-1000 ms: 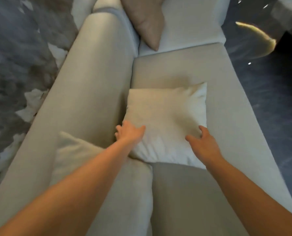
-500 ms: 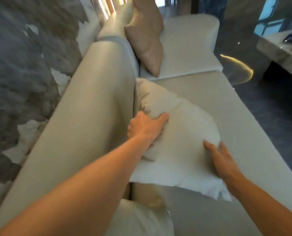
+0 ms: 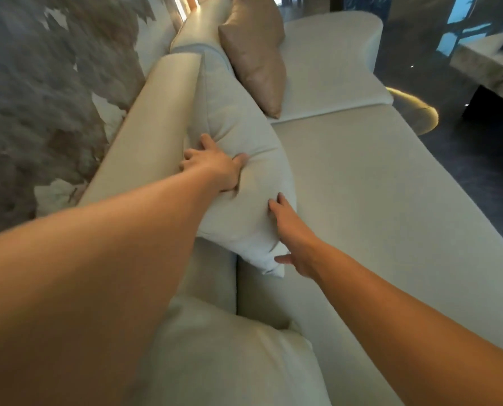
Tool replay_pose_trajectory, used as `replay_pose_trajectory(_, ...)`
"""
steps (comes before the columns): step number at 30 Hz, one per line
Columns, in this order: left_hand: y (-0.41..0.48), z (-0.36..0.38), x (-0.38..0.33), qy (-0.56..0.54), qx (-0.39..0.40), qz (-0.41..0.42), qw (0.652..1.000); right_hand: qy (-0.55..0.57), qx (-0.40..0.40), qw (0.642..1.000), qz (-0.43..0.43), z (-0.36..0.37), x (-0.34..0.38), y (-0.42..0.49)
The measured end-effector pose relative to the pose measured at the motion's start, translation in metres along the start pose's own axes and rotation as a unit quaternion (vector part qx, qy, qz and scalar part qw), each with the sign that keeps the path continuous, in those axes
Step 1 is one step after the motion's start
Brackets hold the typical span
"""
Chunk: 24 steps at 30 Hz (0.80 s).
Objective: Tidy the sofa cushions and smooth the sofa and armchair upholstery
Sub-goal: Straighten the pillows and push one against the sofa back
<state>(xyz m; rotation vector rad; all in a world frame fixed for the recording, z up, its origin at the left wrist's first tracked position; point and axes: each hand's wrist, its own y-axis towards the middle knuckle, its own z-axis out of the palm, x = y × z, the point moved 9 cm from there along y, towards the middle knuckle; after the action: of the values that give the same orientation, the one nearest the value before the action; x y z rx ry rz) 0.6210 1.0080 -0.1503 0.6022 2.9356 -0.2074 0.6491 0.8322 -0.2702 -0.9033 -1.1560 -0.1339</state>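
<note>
My left hand [image 3: 215, 168] presses into the upper face of a cream cushion [image 3: 238, 159], fingers spread and digging in, its grip bunching the fabric. The cushion stands tilted against the sofa backrest [image 3: 147, 142]. My right hand [image 3: 291, 232] lies open against the cushion's lower edge, thumb at its bottom corner, closed on nothing. A second pale cushion [image 3: 229, 356] sits below my forearms. Farther along, a tan cushion [image 3: 256, 51] leans on the backrest above the bare sofa seat [image 3: 376, 183].
</note>
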Motion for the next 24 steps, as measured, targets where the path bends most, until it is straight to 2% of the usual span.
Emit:
replay_pose_trajectory(3,-0.017,-0.014,-0.002,0.015,-0.007,0.002,1.0,-0.035,0.008,0.999,-0.011,-0.015,0.004,-0.024)
replay_pose_trajectory(7,-0.077,-0.037,0.003,0.081,-0.015,0.039,0.996,-0.185,-0.017,0.979,-0.08,-0.043,0.029,-0.065)
replay_pose_trajectory(12,-0.17,-0.075,0.015,0.184,0.073,0.026,0.98,-0.266,-0.029,0.96,-0.078,-0.092,0.065,-0.167)
replay_pose_trajectory(15,-0.233,-0.119,0.0,0.205,0.102,0.022,0.973,-0.361,-0.031,0.926,-0.106,-0.119,0.109,-0.241)
replay_pose_trajectory(18,-0.305,-0.167,-0.039,0.194,0.09,0.036,0.976,-0.447,-0.026,0.884,-0.134,-0.136,0.158,-0.316)
replay_pose_trajectory(21,-0.385,-0.201,-0.083,0.172,0.076,0.102,0.977,-0.54,-0.048,0.827,-0.147,-0.157,0.193,-0.399)
replay_pose_trajectory(24,-0.48,-0.216,-0.119,0.158,0.089,0.186,0.966,-0.595,-0.109,0.782,-0.151,-0.19,0.197,-0.493)
